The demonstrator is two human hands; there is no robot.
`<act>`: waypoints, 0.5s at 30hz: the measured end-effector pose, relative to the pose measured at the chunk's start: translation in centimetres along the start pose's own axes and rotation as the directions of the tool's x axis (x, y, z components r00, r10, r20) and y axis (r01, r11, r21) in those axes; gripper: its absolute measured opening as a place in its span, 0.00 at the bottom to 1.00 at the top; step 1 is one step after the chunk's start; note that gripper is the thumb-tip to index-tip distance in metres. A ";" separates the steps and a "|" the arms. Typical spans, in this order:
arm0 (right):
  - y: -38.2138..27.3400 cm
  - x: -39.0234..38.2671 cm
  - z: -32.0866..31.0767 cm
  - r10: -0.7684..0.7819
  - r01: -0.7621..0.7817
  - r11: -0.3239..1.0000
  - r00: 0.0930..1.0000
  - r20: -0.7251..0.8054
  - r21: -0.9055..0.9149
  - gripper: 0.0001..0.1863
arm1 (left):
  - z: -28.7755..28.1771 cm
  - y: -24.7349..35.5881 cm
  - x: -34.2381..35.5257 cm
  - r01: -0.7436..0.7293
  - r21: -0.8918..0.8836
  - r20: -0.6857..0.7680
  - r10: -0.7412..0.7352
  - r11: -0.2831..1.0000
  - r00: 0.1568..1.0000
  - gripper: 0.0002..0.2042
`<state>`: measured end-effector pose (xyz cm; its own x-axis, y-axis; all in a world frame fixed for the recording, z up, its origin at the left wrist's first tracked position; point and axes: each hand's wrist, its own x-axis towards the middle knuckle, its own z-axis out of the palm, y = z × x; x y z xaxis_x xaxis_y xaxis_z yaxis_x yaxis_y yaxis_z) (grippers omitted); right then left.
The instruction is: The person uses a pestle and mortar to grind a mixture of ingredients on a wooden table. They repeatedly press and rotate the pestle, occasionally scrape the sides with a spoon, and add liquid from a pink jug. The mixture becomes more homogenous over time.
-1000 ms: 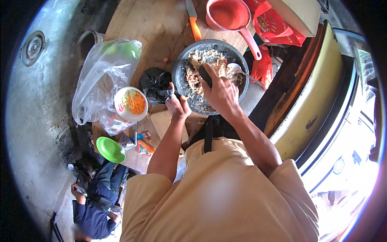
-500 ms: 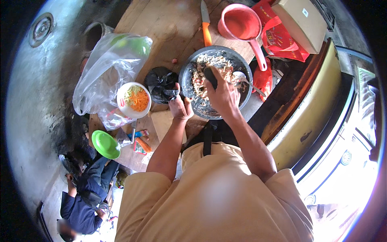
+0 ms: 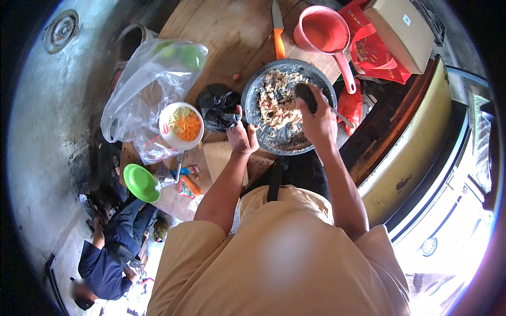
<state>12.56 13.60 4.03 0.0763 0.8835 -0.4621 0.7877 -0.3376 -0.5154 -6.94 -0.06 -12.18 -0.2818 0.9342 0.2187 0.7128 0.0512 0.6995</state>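
My right hand [image 3: 320,117] is closed on a dark stone pestle [image 3: 305,98], over the right half of a wide grey mortar [image 3: 253,89]. A chunky pale mash flecked with red and orange [image 3: 278,95] lies in it, and a metal spoon handle [image 3: 345,118] sticks out at the right, its head hidden. At the mortar's lower-left rim my left hand [image 3: 243,138] grips with curled fingers, one raised beside a black plastic bag [image 3: 213,105]. Left of that bag sits a white bowl [image 3: 183,126] of shredded orange and pale vegetables.
Around them on the wooden table [image 3: 208,31]: orange-handled knife [image 3: 279,41], red dipper [image 3: 319,29], box [image 3: 400,34] on red bag [image 3: 371,50], clear bag [image 3: 132,105], green plate [image 3: 141,183], carrot [image 3: 191,185]. A person [image 3: 108,263] sits lower left; yellow panel [image 3: 411,152] borders the right.
My right hand has moved the pestle rightward within the mortar, now covering the spoon's head. My left hand stays at the rim. The view has shifted slightly.
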 end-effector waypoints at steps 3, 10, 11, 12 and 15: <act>1.0 -0.5 0.7 0.007 -0.008 0.999 1.000 -0.019 -0.037 0.31 | 0.3 -0.4 -0.5 0.033 0.013 0.005 -0.033 0.999 0.999 0.37; 2.4 -3.2 3.3 -0.142 0.148 0.983 0.988 0.062 -0.110 0.36 | 0.4 -0.8 -0.4 -0.006 -0.083 -0.011 0.005 0.997 1.000 0.34; 2.6 -3.1 3.1 -0.139 0.148 0.982 0.987 0.083 -0.121 0.37 | 0.3 -0.5 -0.1 -0.021 -0.055 -0.021 0.020 0.998 1.000 0.34; 2.8 -2.9 2.6 -0.143 0.161 0.977 0.981 0.130 -0.139 0.38 | 0.1 0.1 0.1 -0.076 -0.040 -0.065 0.073 0.996 0.995 0.34; 3.1 -2.0 1.3 -0.123 0.163 0.959 0.977 0.176 -0.233 0.43 | -1.2 3.3 0.6 0.047 0.118 -0.011 -0.046 0.992 0.999 0.30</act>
<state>14.07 10.31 2.42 -0.1297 0.8475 -0.5147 0.9101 -0.1043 -0.4010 -5.54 0.26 -8.98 -0.3212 0.9270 0.1938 0.7697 0.1363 0.6236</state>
